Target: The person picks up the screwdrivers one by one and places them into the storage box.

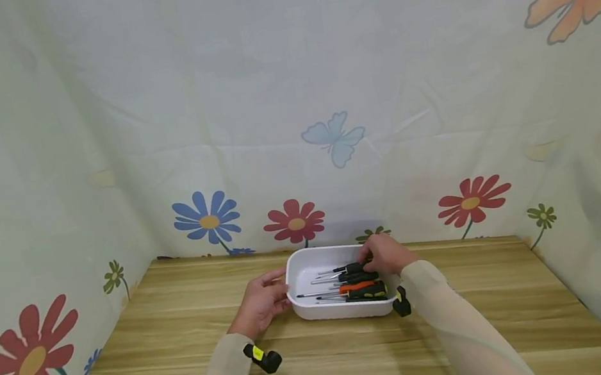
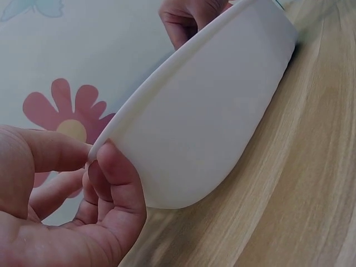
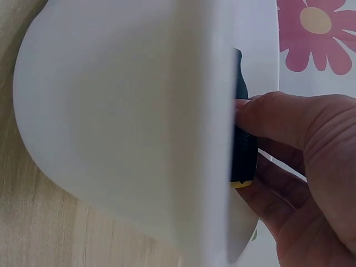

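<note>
Lying in a white plastic tray near the middle of the wooden desk are several screwdrivers, black-handled ones and an orange-handled screwdriver among them. The right hand reaches into the tray's far right corner, its fingers curled round the black-handled screwdriver lying farthest back; the right wrist view shows its black grip with a yellow end. The left hand holds the tray's left end, thumb and fingers pinching the rim. Flower-and-butterfly printed cloth hangs behind and beside the desk.
</note>
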### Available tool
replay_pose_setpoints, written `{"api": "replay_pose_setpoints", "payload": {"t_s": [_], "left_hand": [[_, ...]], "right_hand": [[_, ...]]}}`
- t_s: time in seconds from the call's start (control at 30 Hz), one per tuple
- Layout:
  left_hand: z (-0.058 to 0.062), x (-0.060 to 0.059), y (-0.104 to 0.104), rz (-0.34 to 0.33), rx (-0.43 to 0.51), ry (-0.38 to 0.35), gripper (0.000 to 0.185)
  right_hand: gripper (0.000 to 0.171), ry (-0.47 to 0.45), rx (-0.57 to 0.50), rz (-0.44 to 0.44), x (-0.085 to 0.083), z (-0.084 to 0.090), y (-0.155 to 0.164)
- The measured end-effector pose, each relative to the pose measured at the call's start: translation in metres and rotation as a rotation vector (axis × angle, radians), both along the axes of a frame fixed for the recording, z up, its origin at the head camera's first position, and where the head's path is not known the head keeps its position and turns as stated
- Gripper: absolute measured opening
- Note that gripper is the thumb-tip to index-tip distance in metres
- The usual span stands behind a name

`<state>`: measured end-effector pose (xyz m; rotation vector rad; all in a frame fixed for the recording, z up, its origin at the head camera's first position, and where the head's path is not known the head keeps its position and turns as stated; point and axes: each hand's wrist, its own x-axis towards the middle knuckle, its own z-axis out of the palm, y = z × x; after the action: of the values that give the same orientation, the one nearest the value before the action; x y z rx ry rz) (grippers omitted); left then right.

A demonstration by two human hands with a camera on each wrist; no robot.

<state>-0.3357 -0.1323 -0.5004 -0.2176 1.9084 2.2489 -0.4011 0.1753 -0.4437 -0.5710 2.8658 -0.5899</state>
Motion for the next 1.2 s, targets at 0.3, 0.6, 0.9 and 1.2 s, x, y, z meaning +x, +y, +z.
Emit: {"api": "replay_pose_setpoints", "payload": {"t_s": [0.3, 0.6, 0.9, 1.2], "left_hand": [[0.0014, -0.0002, 0.0011, 0.002, -0.004, -0.010, 0.048], [-0.0001, -0.0012, 0.0020, -0.003, -0.026, -0.013, 0.047], [0.0013, -0.0032, 0.0018, 0.003, -0.052, -0.003, 0.046], [0.0053, -0.0008, -0.0019, -0.032, -0.125, 0.010, 0.046]], "right_hand": [[0.012, 0.011, 0.004, 0.001, 0.0016, 0.0012, 0.0006], [0.014, 0.020, 0.005, 0.008, 0.0004, -0.0010, 0.0028], [0.015, 0.025, 0.008, -0.004, 0.0006, 0.0005, 0.0042], [0.015, 0.030, -0.022, 0.004, 0.0066, 0.0046, 0.0069]]}}
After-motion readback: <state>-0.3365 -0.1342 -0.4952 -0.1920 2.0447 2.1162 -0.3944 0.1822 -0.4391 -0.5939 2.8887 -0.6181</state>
